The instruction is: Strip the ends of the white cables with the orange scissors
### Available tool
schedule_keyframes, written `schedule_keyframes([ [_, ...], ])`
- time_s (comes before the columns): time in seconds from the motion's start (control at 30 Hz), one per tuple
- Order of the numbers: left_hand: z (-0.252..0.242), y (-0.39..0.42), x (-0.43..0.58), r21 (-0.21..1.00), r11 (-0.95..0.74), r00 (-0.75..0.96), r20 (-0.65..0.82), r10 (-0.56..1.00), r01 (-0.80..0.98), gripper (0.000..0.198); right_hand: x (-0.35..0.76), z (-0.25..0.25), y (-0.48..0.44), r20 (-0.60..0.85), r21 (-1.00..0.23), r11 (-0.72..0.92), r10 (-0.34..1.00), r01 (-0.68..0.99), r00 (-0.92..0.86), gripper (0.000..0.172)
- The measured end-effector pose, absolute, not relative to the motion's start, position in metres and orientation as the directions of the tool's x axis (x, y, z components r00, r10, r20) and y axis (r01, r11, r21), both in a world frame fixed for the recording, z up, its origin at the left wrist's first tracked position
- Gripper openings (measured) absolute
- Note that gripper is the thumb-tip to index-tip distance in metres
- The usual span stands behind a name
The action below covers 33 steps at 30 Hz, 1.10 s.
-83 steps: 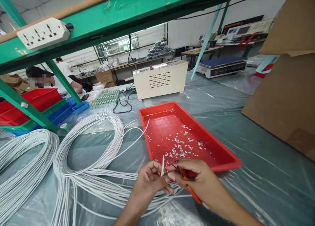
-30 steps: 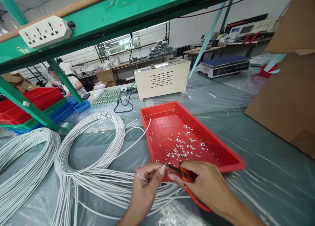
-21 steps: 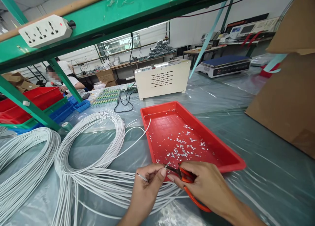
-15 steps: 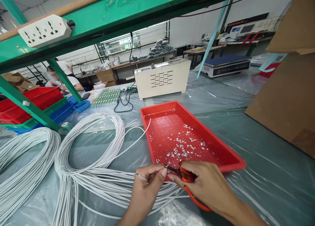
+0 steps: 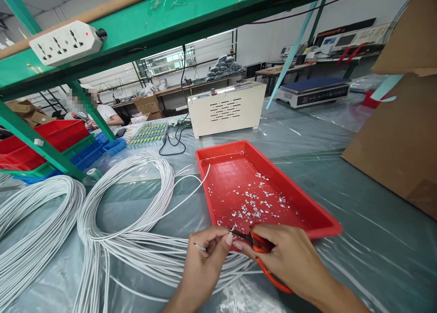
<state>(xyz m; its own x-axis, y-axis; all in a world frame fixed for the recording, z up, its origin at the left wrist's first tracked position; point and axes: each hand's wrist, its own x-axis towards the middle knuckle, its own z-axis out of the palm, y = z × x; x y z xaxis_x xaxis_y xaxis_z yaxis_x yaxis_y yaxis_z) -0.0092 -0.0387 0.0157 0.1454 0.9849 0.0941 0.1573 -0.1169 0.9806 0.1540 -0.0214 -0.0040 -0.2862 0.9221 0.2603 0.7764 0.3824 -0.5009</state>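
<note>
No legible text showing anywhere; markings on cream vented box (image 5: pixel 227 109), scale panel (image 5: pixel 312 94), power strip (image 5: pixel 64 42) appearing too blurred, small.

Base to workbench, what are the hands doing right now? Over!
Left hand pinching a white wire end. Right hand gripping orange snips, blades pointed at the left hand. Red tray of scraps just behind; nothing blocking.
</note>
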Motion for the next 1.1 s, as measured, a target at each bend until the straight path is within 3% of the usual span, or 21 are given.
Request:
schedule_keyframes([
  [0.07, 0.016, -0.038, -0.009, 0.993, -0.066, 0.178, 0.047, 0.983, 0.098, 0.024, 0.154, -0.003, -0.022, 0.364, -0.448, 0.429, 0.889, 0.785, -0.278, 0.043],
  [0.17, 0.015, -0.037, -0.009, 0.995, -0.060, 0.135, 0.049, 0.990, 0.083, 0.020, 0.152, -0.002, -0.024, 0.363, -0.459, 0.439, 0.886, 0.773, -0.288, 0.043],
  [0.27, 0.012, -0.039, -0.011, 0.955, -0.195, 0.067, 0.184, 0.981, 0.224, 0.015, 0.150, 0.001, -0.025, 0.235, -0.540, 0.377, 0.926, 0.753, -0.295, 0.046],
  [0.37, 0.006, -0.042, -0.014, 0.820, -0.394, 0.093, 0.392, 0.915, 0.415, 0.012, 0.149, 0.002, -0.026, 0.128, -0.585, 0.316, 0.946, 0.747, -0.299, 0.049],
  [0.47, 0.004, -0.045, -0.015, 0.704, -0.506, 0.171, 0.493, 0.853, 0.498, 0.016, 0.149, 0.001, -0.026, 0.185, -0.528, 0.335, 0.942, 0.780, -0.279, 0.048],
  [0.6, 0.008, -0.045, -0.012, 0.842, -0.340, 0.176, 0.292, 0.940, 0.420, 0.019, 0.151, 0.001, -0.027, 0.424, -0.371, 0.424, 0.869, 0.826, -0.256, 0.040],
  [0.67, 0.009, -0.044, -0.011, 0.885, -0.268, 0.144, 0.230, 0.963, 0.381, 0.020, 0.151, 0.001, -0.028, 0.459, -0.357, 0.448, 0.849, 0.820, -0.264, 0.039],
  [0.77, 0.007, -0.043, -0.012, 0.816, -0.365, 0.113, 0.354, 0.928, 0.449, 0.012, 0.149, 0.001, -0.028, 0.343, -0.468, 0.411, 0.900, 0.782, -0.268, 0.042],
  [0.87, 0.003, -0.045, -0.014, 0.596, -0.541, 0.209, 0.535, 0.819, 0.593, 0.015, 0.148, -0.001, -0.028, 0.168, -0.590, 0.321, 0.946, 0.741, -0.276, 0.047],
  [0.93, 0.001, -0.046, -0.015, 0.511, -0.582, 0.254, 0.573, 0.779, 0.633, 0.018, 0.149, -0.001, -0.027, 0.098, -0.625, 0.283, 0.953, 0.728, -0.286, 0.048],
  [1.1, 0.003, -0.043, -0.010, 0.757, -0.422, 0.064, 0.454, 0.889, 0.499, 0.012, 0.154, 0.002, -0.023, 0.019, -0.716, 0.220, 0.955, 0.662, -0.297, 0.045],
])
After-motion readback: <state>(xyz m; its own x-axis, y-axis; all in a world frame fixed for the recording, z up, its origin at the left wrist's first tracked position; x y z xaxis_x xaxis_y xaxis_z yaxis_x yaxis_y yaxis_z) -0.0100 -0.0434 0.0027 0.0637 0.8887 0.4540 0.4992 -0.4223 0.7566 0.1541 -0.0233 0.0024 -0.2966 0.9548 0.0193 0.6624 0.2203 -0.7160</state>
